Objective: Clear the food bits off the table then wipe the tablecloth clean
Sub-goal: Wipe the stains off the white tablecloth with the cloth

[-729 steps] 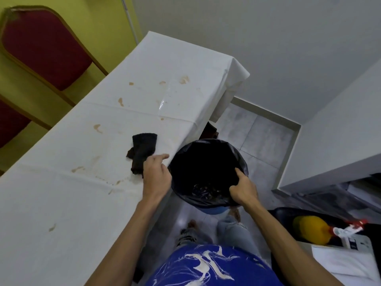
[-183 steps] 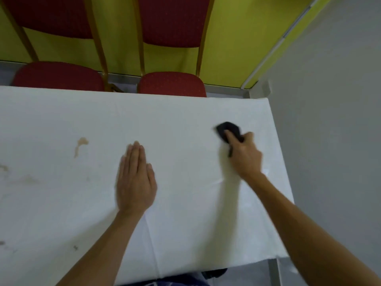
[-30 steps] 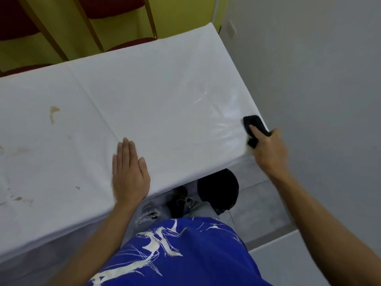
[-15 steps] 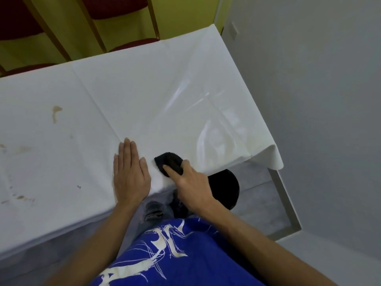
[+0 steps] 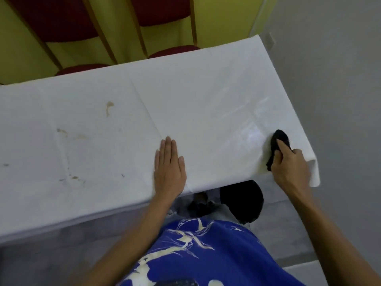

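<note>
The white tablecloth (image 5: 206, 104) covers a long table. My right hand (image 5: 288, 166) grips a black cloth (image 5: 278, 141) and presses it on the tablecloth near the right front corner, where the surface shines wet. My left hand (image 5: 169, 168) lies flat, fingers together, on the tablecloth near the front edge. Brown stains (image 5: 109, 106) and small specks (image 5: 74, 178) mark the left part of the cloth.
A black-lined bin (image 5: 242, 201) stands on the floor under the table's front edge, beside my legs. Red chairs (image 5: 160, 11) with wooden frames stand behind the table against a yellow wall. A grey wall (image 5: 329, 79) runs close along the table's right end.
My right hand has swept the black cloth from beside my left hand back to the right front corner. My left hand has stayed flat in place.
</note>
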The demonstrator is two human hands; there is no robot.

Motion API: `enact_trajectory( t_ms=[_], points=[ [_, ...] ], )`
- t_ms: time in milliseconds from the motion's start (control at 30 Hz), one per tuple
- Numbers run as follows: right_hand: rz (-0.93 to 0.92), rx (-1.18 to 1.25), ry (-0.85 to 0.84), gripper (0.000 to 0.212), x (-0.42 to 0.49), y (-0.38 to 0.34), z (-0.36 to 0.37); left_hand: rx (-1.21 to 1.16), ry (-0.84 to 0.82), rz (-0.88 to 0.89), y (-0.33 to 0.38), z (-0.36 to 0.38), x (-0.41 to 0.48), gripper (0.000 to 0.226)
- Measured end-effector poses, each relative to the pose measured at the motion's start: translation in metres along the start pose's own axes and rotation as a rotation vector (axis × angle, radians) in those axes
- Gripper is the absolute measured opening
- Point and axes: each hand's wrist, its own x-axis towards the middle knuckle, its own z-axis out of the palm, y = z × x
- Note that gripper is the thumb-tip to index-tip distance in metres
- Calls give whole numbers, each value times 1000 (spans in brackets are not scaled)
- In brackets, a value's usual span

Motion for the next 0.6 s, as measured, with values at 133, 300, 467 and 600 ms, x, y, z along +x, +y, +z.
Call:
enact_trajectory(
  t_ms=[133,300,467,600],
  points=[
    [-100,31,-126,47,-32,-45,34,-141,-81,8,-10,-26,-2,59],
    [-74,20,-146,46,-46,-83,42,-291,122,-196,-71,-64,-45,63],
    [-145,6,-153,45,-71,-138,69,-266,263,-404,-164,-82,-91,59],
    [-210,27,-188,46,-111,-203,102,-226,318,-430,-211,-96,-100,57]
  ],
)
